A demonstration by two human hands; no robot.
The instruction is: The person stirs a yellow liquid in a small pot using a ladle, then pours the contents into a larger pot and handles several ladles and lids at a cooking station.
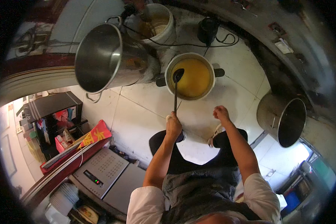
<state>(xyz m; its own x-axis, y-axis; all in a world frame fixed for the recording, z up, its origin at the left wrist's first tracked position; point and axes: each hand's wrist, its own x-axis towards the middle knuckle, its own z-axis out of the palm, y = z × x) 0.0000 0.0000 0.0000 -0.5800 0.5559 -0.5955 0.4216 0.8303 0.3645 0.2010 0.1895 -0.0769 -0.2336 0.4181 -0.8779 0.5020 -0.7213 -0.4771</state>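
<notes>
Nearest me, the left hand (173,127) was clamped round the end of a long dark ladle (176,89), whose bowl sat inside the rim of a pot of yellow liquid (190,76) on the tiled floor (138,119). The right hand (221,112) hung beside it in a loose fist, gripping nothing, just short of the pot's near edge. Bare tile lay open between pot and knees. Further out I noted a big steel pot (108,58) left, another steel pot (282,115) right, a white bucket (158,22) beyond.
</notes>
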